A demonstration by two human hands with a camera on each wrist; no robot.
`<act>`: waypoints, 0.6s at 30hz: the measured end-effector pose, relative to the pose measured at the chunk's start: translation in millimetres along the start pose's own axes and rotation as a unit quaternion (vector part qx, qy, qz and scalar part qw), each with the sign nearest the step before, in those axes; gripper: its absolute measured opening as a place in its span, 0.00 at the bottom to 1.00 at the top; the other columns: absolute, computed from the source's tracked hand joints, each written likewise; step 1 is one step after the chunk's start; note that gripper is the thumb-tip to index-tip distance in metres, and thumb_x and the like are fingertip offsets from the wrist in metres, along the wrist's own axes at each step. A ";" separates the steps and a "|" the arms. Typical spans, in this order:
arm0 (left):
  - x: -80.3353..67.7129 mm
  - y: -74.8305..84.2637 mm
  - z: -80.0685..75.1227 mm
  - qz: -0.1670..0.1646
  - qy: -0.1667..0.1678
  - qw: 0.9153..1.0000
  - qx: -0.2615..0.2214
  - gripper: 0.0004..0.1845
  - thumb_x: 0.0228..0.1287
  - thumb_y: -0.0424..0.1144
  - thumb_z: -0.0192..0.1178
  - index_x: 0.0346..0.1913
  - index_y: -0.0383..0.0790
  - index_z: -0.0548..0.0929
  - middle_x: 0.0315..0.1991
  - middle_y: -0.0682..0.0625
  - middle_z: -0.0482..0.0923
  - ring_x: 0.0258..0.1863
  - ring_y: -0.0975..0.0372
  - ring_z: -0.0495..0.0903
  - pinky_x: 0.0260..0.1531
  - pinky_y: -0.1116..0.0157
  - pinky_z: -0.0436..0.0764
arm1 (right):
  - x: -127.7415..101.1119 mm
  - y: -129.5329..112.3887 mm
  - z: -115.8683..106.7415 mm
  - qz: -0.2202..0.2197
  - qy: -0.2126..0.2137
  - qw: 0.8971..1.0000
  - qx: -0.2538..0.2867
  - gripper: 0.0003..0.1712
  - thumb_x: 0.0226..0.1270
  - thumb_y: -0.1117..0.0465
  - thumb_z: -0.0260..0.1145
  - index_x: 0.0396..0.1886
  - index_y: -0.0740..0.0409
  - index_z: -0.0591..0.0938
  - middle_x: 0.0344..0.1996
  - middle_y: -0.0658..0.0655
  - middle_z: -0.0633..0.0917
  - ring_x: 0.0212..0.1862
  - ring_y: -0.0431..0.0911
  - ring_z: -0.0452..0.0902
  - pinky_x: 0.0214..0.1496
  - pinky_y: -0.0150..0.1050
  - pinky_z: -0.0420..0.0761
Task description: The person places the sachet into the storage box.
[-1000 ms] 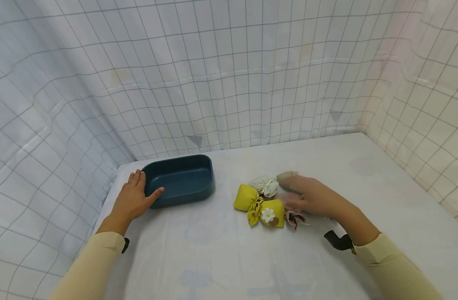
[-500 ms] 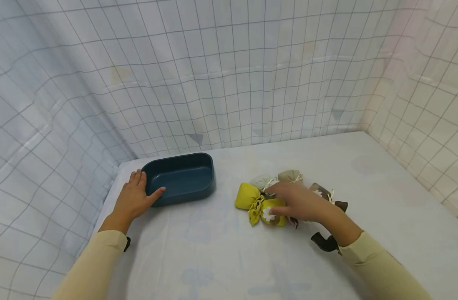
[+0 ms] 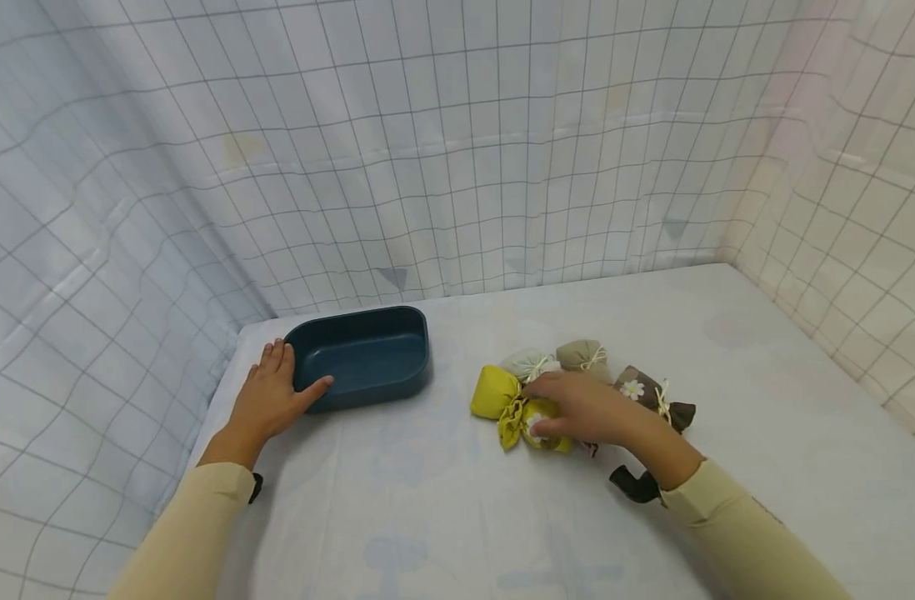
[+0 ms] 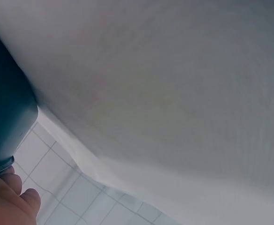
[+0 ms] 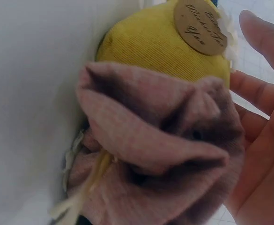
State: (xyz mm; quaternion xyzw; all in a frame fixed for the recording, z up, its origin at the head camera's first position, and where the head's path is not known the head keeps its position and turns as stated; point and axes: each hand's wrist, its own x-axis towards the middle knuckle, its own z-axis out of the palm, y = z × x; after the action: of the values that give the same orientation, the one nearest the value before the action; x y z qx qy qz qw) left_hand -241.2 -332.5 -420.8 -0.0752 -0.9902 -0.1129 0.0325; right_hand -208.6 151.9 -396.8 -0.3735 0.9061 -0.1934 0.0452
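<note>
— While our left hand [image 3: 266, 400] lies flat on the table [image 3: 442, 500], fingers straight against the near end of the dark blue tray [image 3: 360, 354], it seems to steady that tray; it grips nothing.

— And our right hand [image 3: 581, 408]?

— It rests over the sachets, fingers loosely bent above a yellow sachet [image 3: 536, 421] with a white flower. In the right wrist view a pink sachet [image 5: 165, 150] sits under the palm, touching the yellow one. We cannot tell whether the fingers pinch either bag.

— Where do the others lie?

— Clustered right of the tray, well apart from it: a second yellow sachet [image 3: 491, 392], a cream sachet [image 3: 528, 362], a grey-green sachet [image 3: 583, 354] and a brown sachet [image 3: 645, 392] (it bears a daisy too).

— What differs from a second ago?

— Our right hand has slid left, from the grey-green sachet onto the yellow one, uncovering the brown sachet. Our left hand has stayed put.
</note>
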 end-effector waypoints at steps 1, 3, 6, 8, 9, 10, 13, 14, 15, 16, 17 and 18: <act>-0.1 0.1 0.4 -0.001 0.000 1.000 -0.002 0.59 0.69 0.71 0.45 0.74 0.18 0.42 0.75 0.24 0.35 0.75 0.36 0.35 0.69 0.36 0.44 | 0.4 -0.6 0.4 0.002 -0.003 1.000 0.004 0.28 0.65 0.49 0.71 0.61 0.58 0.81 0.57 0.55 0.82 0.61 0.51 0.75 0.63 0.50 0.74; -0.5 0.4 1.1 -0.003 0.000 1.000 -0.005 0.59 0.69 0.71 0.46 0.75 0.18 0.42 0.75 0.24 0.35 0.75 0.36 0.35 0.69 0.37 0.45 | 1.3 -0.5 1.8 0.005 -0.007 1.000 0.007 0.28 0.65 0.51 0.71 0.61 0.59 0.81 0.58 0.55 0.82 0.62 0.52 0.75 0.63 0.50 0.73; -0.8 0.9 1.5 -0.006 -0.001 1.000 -0.009 0.59 0.68 0.71 0.46 0.75 0.18 0.42 0.76 0.25 0.35 0.76 0.37 0.35 0.70 0.38 0.45 | 2.2 -0.3 3.3 0.010 -0.013 1.000 0.009 0.27 0.65 0.51 0.71 0.60 0.59 0.81 0.57 0.56 0.82 0.61 0.52 0.75 0.64 0.50 0.73; -0.8 1.0 1.4 -0.007 -0.002 1.000 -0.011 0.59 0.69 0.71 0.46 0.75 0.19 0.41 0.76 0.25 0.35 0.76 0.37 0.35 0.70 0.38 0.44 | 3.0 -0.3 4.1 0.016 -0.018 1.000 0.010 0.26 0.66 0.52 0.71 0.60 0.59 0.81 0.57 0.56 0.82 0.61 0.52 0.75 0.64 0.50 0.73; -0.9 1.2 1.3 -0.007 -0.003 1.000 -0.011 0.59 0.69 0.71 0.46 0.75 0.18 0.41 0.76 0.25 0.35 0.76 0.37 0.34 0.70 0.38 0.44 | 3.4 -0.3 4.5 0.020 -0.021 1.000 0.010 0.27 0.66 0.51 0.71 0.60 0.58 0.81 0.57 0.56 0.82 0.62 0.52 0.75 0.64 0.50 0.73; -1.0 1.3 1.2 -0.007 -0.004 1.000 -0.009 0.59 0.69 0.71 0.46 0.75 0.18 0.41 0.76 0.25 0.35 0.76 0.37 0.35 0.70 0.38 0.44 | 3.8 -0.4 4.8 0.025 -0.026 0.999 0.010 0.27 0.66 0.51 0.71 0.60 0.58 0.81 0.58 0.56 0.81 0.62 0.52 0.75 0.64 0.50 0.73; -1.2 1.5 0.9 -0.008 -0.006 1.000 -0.007 0.59 0.69 0.71 0.45 0.75 0.18 0.40 0.75 0.25 0.35 0.76 0.37 0.34 0.70 0.38 0.44 | 5.2 -0.9 5.6 0.033 -0.038 0.999 0.007 0.27 0.66 0.51 0.71 0.61 0.58 0.81 0.58 0.56 0.81 0.62 0.52 0.75 0.64 0.50 0.73; -1.2 1.6 0.6 -0.008 -0.006 1.000 -0.007 0.59 0.69 0.71 0.45 0.74 0.18 0.40 0.75 0.25 0.34 0.75 0.37 0.34 0.70 0.38 0.44 | 5.5 -1.1 5.5 0.034 -0.041 0.999 0.004 0.27 0.66 0.51 0.71 0.61 0.58 0.80 0.58 0.56 0.81 0.62 0.52 0.75 0.64 0.50 0.73; -1.2 1.8 0.6 -0.007 -0.006 1.000 -0.005 0.59 0.69 0.71 0.45 0.74 0.18 0.41 0.75 0.24 0.34 0.75 0.37 0.34 0.70 0.38 0.44 | 5.8 -1.3 5.4 0.035 -0.044 0.998 0.003 0.27 0.66 0.51 0.71 0.62 0.58 0.80 0.58 0.56 0.81 0.62 0.52 0.75 0.64 0.50 0.73; -1.1 1.5 0.7 -0.007 -0.006 1.000 -0.005 0.59 0.69 0.71 0.45 0.74 0.18 0.40 0.75 0.24 0.34 0.75 0.37 0.34 0.70 0.38 0.44 | 6.1 -1.6 5.4 0.035 -0.047 0.998 0.003 0.27 0.66 0.51 0.71 0.62 0.58 0.80 0.58 0.56 0.81 0.62 0.52 0.75 0.64 0.50 0.73; -0.9 1.2 1.0 -0.006 -0.006 1.000 -0.006 0.59 0.69 0.71 0.44 0.74 0.18 0.40 0.75 0.24 0.34 0.75 0.36 0.34 0.70 0.38 0.44 | 6.3 -2.0 5.3 0.035 -0.049 0.998 0.003 0.27 0.66 0.51 0.71 0.62 0.58 0.80 0.58 0.56 0.82 0.62 0.52 0.75 0.64 0.50 0.73; -0.7 0.9 1.3 -0.006 -0.006 1.000 -0.005 0.59 0.70 0.71 0.44 0.74 0.18 0.40 0.75 0.24 0.34 0.75 0.36 0.34 0.70 0.38 0.44 | 6.5 -2.5 5.1 0.034 -0.051 0.998 0.002 0.27 0.66 0.52 0.71 0.62 0.59 0.80 0.58 0.56 0.82 0.62 0.52 0.75 0.64 0.50 0.73</act>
State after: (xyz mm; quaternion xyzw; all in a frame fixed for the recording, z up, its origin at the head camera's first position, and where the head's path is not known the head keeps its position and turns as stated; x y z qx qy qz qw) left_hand -240.5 -331.5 -421.8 -0.0703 -0.9903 -0.1172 0.0256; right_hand -210.5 144.1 -400.1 -0.3521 0.9144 -0.1738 0.0985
